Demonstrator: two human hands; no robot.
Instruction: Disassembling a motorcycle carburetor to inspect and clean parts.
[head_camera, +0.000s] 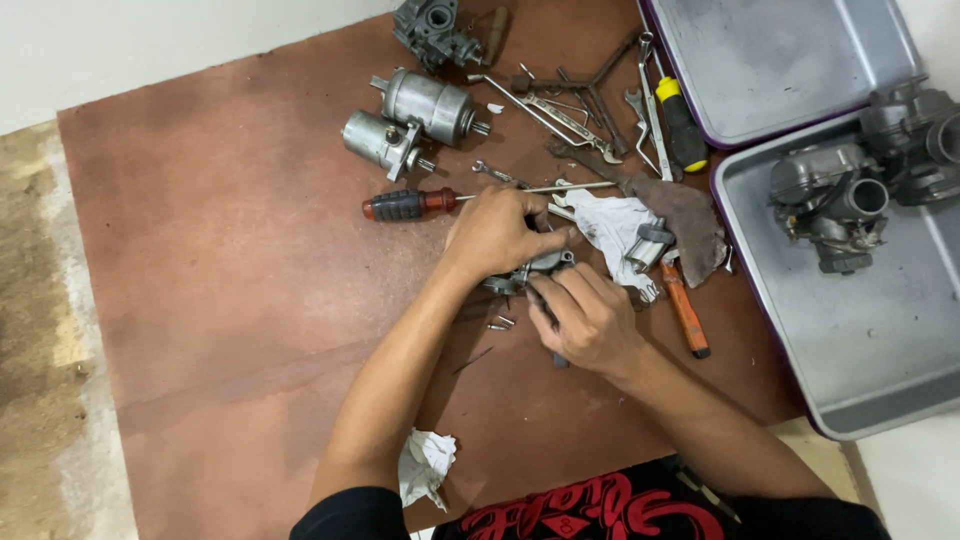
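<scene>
While my left hand (497, 233) wraps over the small grey metal part (535, 270) to keep it from sliding, my right hand (588, 318) closes around a thin dark tool (545, 312) and pokes at it. It sits near the middle of the brown board (220, 260), lying long-ways from left to right. A red screwdriver (410, 204) lies just behind it.

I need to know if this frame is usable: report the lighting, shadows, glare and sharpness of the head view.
Head view: even, soft light with only faint shadows under the left hand and right hand; mild sheen on the grey tray and the two metal cylinders, no blown-out glare; the tools are mostly sharp, the small metal part between the hands largely hidden.
</scene>
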